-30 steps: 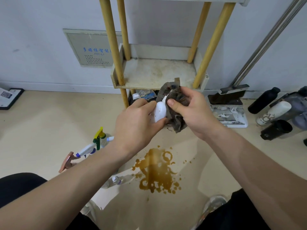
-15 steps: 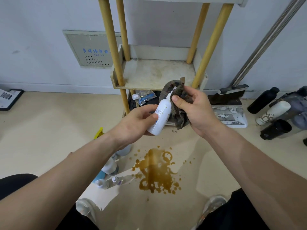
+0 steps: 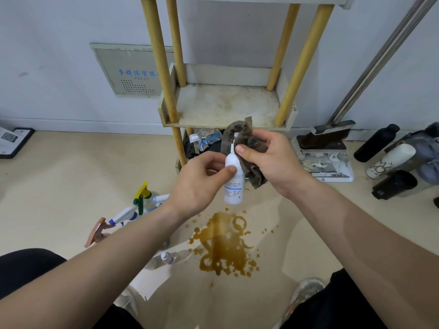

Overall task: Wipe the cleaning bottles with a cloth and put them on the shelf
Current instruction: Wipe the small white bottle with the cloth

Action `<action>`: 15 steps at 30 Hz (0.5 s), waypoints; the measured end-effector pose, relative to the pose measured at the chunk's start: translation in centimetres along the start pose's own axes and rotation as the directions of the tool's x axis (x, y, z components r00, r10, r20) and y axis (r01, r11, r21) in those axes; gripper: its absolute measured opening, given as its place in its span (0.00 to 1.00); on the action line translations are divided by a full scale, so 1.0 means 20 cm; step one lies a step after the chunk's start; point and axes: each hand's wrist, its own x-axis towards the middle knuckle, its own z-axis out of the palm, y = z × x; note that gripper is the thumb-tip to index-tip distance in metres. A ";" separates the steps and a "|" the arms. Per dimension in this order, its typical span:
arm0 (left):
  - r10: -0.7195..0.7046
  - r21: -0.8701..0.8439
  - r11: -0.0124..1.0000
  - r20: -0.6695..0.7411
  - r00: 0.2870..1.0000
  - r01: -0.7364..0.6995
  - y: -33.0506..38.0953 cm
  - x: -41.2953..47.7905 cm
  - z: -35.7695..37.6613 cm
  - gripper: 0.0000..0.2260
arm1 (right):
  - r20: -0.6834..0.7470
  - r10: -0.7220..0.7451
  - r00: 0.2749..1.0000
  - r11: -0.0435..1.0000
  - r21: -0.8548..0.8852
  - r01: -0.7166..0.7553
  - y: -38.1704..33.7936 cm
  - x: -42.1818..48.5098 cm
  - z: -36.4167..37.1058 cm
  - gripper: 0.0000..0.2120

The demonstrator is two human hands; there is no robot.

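Bottle point(image 3: 234, 186), smooth white cylinder, pinched by left hand point(image 3: 197, 184); right hand point(image 3: 273, 162) grips crumpled brown cloth point(image 3: 247, 136).

bottle point(image 3: 234, 186): white, blue print
cloth point(image 3: 255, 143): mottled brown-grey
shelf point(image 3: 225, 105): off-white, stained
posts point(image 3: 158, 55): yellow
spill point(image 3: 225, 250): brown, ringed
floor point(image 3: 59, 174): beige
sprayer point(image 3: 142, 193): yellow and green head
flask point(image 3: 375, 143): black
wall point(image 3: 47, 43): pale grey
panel point(image 3: 128, 70): grey, blue lettering

Left hand point(image 3: 197, 184), right hand point(image 3: 273, 162): two. White bottle point(image 3: 234, 188): one. Cloth point(image 3: 244, 136): one. Flasks point(image 3: 376, 142): three (two black).
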 end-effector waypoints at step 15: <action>-0.156 -0.358 0.926 -0.072 0.985 0.121 0.12 0.03 -0.13 0.10 | 0.216 0.018 0.976 0.945 -0.321 0.054 -0.02 -0.06 0.06 0.18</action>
